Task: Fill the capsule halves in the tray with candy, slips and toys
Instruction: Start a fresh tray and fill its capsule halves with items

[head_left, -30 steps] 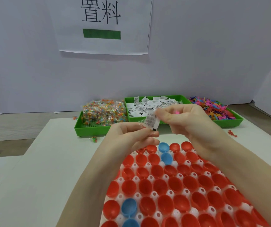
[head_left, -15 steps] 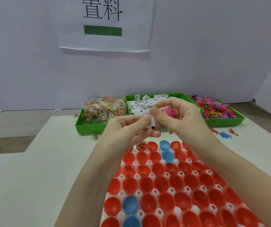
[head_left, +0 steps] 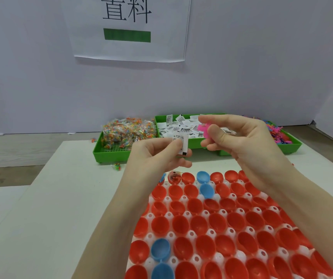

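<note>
The left hand (head_left: 157, 156) is pinching a printed paper slip (head_left: 181, 144); the right hand (head_left: 240, 137) is gripping a pink toy (head_left: 203, 127). Both are hovering just above the tray's (head_left: 230, 231) far capsule halves (head_left: 187, 177). Best to lower each item fully into one empty half below before letting go.

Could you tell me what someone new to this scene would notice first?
Two hands raised mid-frame: the left hand pinches a white slip, the right hand holds a pink toy. Below them lies a white tray of red and blue capsule halves; behind, green bins hold candy, slips and toys.
</note>
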`<action>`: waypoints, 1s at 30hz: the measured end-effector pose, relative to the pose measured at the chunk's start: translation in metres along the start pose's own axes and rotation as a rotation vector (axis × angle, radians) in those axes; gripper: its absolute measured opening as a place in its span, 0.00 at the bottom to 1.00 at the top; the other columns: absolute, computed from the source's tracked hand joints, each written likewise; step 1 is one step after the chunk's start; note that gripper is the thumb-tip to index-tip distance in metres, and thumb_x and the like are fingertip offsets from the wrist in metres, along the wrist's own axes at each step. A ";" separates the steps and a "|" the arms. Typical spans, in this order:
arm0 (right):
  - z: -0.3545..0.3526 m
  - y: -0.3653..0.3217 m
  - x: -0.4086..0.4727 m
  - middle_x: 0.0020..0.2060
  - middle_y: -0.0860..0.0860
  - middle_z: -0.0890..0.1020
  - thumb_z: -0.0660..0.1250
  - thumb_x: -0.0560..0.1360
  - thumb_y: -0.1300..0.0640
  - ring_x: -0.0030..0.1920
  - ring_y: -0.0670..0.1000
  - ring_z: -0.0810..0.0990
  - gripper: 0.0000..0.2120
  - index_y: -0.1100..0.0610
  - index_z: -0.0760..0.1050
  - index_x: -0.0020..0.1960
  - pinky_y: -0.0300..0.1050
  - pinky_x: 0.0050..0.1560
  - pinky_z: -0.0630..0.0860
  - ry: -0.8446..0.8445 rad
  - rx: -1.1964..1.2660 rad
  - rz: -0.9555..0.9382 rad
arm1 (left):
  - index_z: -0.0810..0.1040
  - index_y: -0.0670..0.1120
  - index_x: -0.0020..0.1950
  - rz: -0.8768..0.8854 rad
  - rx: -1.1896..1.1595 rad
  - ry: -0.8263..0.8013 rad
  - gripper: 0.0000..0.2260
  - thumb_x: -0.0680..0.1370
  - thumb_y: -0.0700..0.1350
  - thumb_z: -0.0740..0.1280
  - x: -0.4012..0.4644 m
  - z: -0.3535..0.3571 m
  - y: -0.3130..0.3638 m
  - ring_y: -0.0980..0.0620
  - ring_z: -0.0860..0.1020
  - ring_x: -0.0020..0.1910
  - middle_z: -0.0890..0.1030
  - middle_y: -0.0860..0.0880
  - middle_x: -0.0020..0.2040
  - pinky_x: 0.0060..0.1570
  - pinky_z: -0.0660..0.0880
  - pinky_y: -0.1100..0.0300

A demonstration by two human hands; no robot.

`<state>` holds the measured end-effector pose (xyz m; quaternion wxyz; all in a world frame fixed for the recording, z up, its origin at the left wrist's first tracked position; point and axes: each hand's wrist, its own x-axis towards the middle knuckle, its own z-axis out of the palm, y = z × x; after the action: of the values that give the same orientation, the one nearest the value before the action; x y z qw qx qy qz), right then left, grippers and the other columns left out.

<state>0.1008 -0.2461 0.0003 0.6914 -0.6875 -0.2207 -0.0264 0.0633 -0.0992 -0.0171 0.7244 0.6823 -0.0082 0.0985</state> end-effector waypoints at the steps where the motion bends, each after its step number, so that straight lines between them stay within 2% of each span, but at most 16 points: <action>1: 0.000 -0.001 0.000 0.31 0.46 0.82 0.67 0.64 0.56 0.32 0.43 0.81 0.10 0.52 0.81 0.45 0.31 0.36 0.75 0.007 -0.032 -0.025 | 0.82 0.54 0.26 0.004 0.005 -0.007 0.19 0.76 0.41 0.66 0.000 0.000 0.000 0.56 0.82 0.30 0.84 0.51 0.32 0.30 0.72 0.74; 4: -0.001 -0.003 -0.001 0.29 0.45 0.81 0.68 0.68 0.63 0.30 0.42 0.80 0.09 0.51 0.80 0.45 0.30 0.36 0.75 0.011 -0.110 -0.097 | 0.81 0.52 0.29 0.018 0.018 -0.022 0.16 0.76 0.42 0.67 0.000 0.001 0.000 0.56 0.81 0.27 0.83 0.53 0.31 0.29 0.73 0.73; 7: -0.001 -0.006 -0.002 0.31 0.43 0.81 0.66 0.71 0.69 0.32 0.40 0.79 0.15 0.49 0.78 0.47 0.29 0.38 0.75 -0.022 -0.212 -0.147 | 0.80 0.50 0.36 0.035 0.031 -0.058 0.09 0.76 0.42 0.67 0.000 0.002 -0.001 0.56 0.81 0.27 0.83 0.53 0.30 0.29 0.73 0.73; 10: -0.001 -0.011 -0.001 0.35 0.45 0.81 0.66 0.71 0.71 0.38 0.40 0.80 0.18 0.48 0.76 0.49 0.29 0.43 0.75 -0.087 -0.337 -0.159 | 0.81 0.47 0.40 0.049 0.047 -0.129 0.07 0.76 0.42 0.66 0.000 -0.001 -0.001 0.56 0.81 0.28 0.82 0.52 0.30 0.31 0.74 0.72; 13: -0.002 -0.016 0.000 0.35 0.46 0.83 0.67 0.71 0.70 0.39 0.41 0.81 0.17 0.49 0.77 0.48 0.29 0.44 0.75 -0.136 -0.382 -0.139 | 0.81 0.42 0.43 0.041 0.065 -0.256 0.08 0.75 0.45 0.64 0.001 -0.006 -0.001 0.55 0.82 0.31 0.84 0.50 0.34 0.34 0.76 0.70; 16: -0.002 -0.019 0.000 0.36 0.49 0.83 0.68 0.70 0.71 0.38 0.43 0.81 0.17 0.50 0.77 0.49 0.32 0.45 0.77 -0.178 -0.402 -0.127 | 0.79 0.39 0.43 -0.014 0.050 -0.343 0.13 0.73 0.49 0.62 -0.001 -0.009 -0.001 0.55 0.83 0.35 0.84 0.49 0.37 0.36 0.77 0.69; 19: -0.001 -0.021 0.001 0.38 0.50 0.83 0.69 0.69 0.71 0.38 0.47 0.81 0.19 0.49 0.76 0.50 0.38 0.46 0.79 -0.190 -0.427 -0.130 | 0.81 0.42 0.43 -0.039 0.038 -0.372 0.11 0.76 0.45 0.60 -0.001 -0.009 -0.002 0.55 0.83 0.38 0.84 0.49 0.38 0.38 0.77 0.70; 21: -0.001 -0.022 0.001 0.38 0.49 0.84 0.70 0.69 0.71 0.39 0.49 0.81 0.20 0.48 0.75 0.51 0.39 0.47 0.79 -0.200 -0.449 -0.137 | 0.82 0.45 0.44 -0.044 0.027 -0.378 0.11 0.75 0.46 0.61 -0.001 -0.009 -0.002 0.54 0.83 0.39 0.85 0.48 0.39 0.38 0.77 0.69; 25: 0.000 -0.023 0.003 0.42 0.45 0.83 0.70 0.69 0.70 0.42 0.47 0.82 0.21 0.47 0.74 0.54 0.36 0.48 0.78 -0.233 -0.521 -0.144 | 0.85 0.45 0.43 -0.043 -0.072 -0.357 0.11 0.68 0.47 0.66 0.002 -0.014 -0.003 0.54 0.83 0.38 0.85 0.48 0.39 0.37 0.76 0.70; 28: 0.002 -0.023 0.007 0.41 0.42 0.83 0.70 0.69 0.69 0.45 0.41 0.82 0.21 0.47 0.75 0.54 0.30 0.49 0.76 -0.259 -0.497 -0.101 | 0.85 0.43 0.42 -0.087 -0.151 -0.362 0.11 0.66 0.46 0.67 0.003 -0.019 -0.005 0.55 0.82 0.33 0.84 0.47 0.38 0.33 0.76 0.71; 30: 0.003 -0.023 0.010 0.42 0.44 0.83 0.70 0.69 0.70 0.44 0.39 0.82 0.21 0.49 0.76 0.55 0.29 0.47 0.75 -0.293 -0.495 -0.087 | 0.85 0.44 0.40 -0.099 -0.156 -0.376 0.10 0.65 0.47 0.67 0.004 -0.021 -0.006 0.58 0.81 0.30 0.84 0.48 0.38 0.31 0.75 0.72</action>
<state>0.1012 -0.2414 0.0251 0.4615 -0.8218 -0.3342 -0.0096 0.0652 -0.0783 -0.0237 0.7646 0.6301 -0.1174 -0.0673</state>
